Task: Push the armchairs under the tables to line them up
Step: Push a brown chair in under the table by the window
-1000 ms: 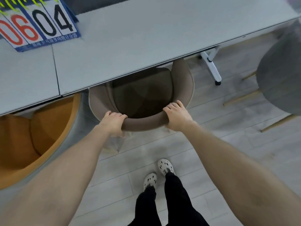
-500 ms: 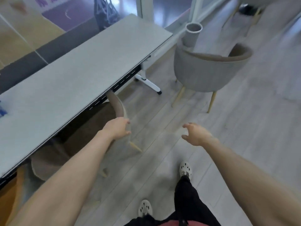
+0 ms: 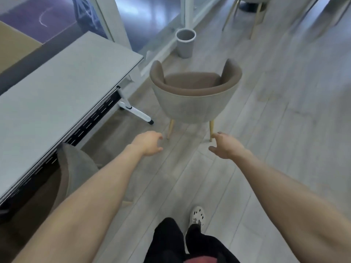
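A grey armchair (image 3: pixel 191 103) with a brown seat and wooden legs stands free on the floor ahead, its back toward me, beyond the end of the grey table (image 3: pixel 57 88). My left hand (image 3: pixel 149 143) and my right hand (image 3: pixel 224 147) are both stretched forward with fingers apart, holding nothing, a short way before the chair's rear legs. A second grey-brown armchair (image 3: pixel 76 168) sits at lower left, pushed under the table's edge, with only its back showing.
The table's white leg and foot (image 3: pixel 136 112) stick out onto the floor left of the free chair. A grey bin (image 3: pixel 185 42) stands behind it by a white post (image 3: pixel 185 10). More chair legs (image 3: pixel 254 18) show at top right. My feet are at the bottom.
Both hands have let go of the chair now under the table. My view has swung right and forward, and both hands now reach toward the free armchair.
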A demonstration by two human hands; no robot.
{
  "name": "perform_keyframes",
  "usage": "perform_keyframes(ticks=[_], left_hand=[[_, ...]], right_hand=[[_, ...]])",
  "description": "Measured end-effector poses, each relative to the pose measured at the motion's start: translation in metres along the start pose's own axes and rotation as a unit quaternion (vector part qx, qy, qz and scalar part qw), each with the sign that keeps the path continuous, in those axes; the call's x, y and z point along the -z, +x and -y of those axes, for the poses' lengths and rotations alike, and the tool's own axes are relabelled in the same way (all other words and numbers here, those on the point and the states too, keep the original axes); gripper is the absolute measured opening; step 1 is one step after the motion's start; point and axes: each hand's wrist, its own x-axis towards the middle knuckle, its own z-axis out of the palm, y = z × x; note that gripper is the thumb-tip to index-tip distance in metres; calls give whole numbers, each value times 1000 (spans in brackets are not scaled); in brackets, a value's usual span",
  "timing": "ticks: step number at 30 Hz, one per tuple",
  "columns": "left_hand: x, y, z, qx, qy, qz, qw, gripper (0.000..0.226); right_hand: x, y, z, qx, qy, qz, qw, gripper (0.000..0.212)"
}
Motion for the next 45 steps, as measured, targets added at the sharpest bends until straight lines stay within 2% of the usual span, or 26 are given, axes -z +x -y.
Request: perform_keyframes(ticks=[6, 11, 14, 16, 21, 24, 29, 36, 42, 45], left_hand=[[33, 82, 8, 15, 3, -24, 1000, 62], [61, 165, 22, 1, 29, -103, 994, 77], [77, 214, 26, -20, 53, -122, 991, 92], [83, 242, 28, -46, 67, -107, 991, 96], [80, 296, 38, -73, 103, -41, 991, 90], [78, 322, 39, -85, 121, -9, 989, 89], [72, 337, 37, -100, 126, 7, 987, 82], [60, 322, 5, -31, 67, -11, 997, 75], [34, 309, -82, 70, 29, -43, 996, 61], [17, 299, -141, 131, 5, -55, 990, 62]], right_hand=[[48, 88, -17, 29, -18, -49, 998, 57], [80, 162, -17, 67, -75, -109, 989, 78], [93, 206, -20, 80, -103, -108, 986, 90], [99, 235, -24, 83, -127, -72, 986, 97], [100, 281, -37, 82, -159, 14, 984, 97], [92, 291, -41, 88, -148, 8, 985, 93], [84, 295, -49, 109, -145, -17, 983, 68], [95, 301, -77, 154, -145, 20, 977, 68], [128, 322, -153, 243, -194, 36, 950, 70], [149, 338, -194, 296, -234, 50, 925, 75]])
